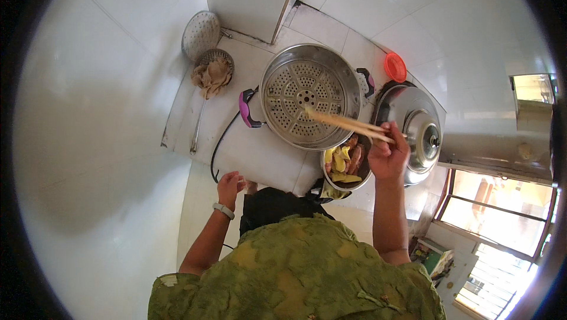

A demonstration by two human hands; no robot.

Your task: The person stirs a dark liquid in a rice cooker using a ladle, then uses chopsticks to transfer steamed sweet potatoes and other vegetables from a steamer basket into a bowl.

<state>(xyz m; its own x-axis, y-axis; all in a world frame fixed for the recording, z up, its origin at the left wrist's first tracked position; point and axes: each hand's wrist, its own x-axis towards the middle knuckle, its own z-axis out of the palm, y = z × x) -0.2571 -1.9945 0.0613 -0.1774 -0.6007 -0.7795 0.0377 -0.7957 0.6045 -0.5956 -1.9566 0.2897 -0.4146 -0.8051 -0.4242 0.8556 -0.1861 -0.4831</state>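
Observation:
My right hand (pixel 390 156) grips a pair of wooden chopsticks (pixel 347 124) near one end. Their far tips reach over the perforated steamer tray (pixel 305 85) of a round steel pot (pixel 310 142), whose grate shows no food on it. Just below the chopsticks, a bowl (pixel 325 179) holds yellow pieces (pixel 340 160) and reddish-brown, elongated pieces of food (pixel 355 160). The pot's rim overlaps part of this bowl. My left hand (pixel 230 187) hovers by the counter's front edge, its fingers loosely bent and nothing visible in them.
A large steel lid (pixel 418 125) with a knob lies right of the pot. Behind it is a small red plastic basket (pixel 395 67). At left, a skimmer (pixel 213 72) holds brown matter, beside a perforated disc (pixel 201 34). A black cord (pixel 217 151) crosses the tiled counter (pixel 274 162).

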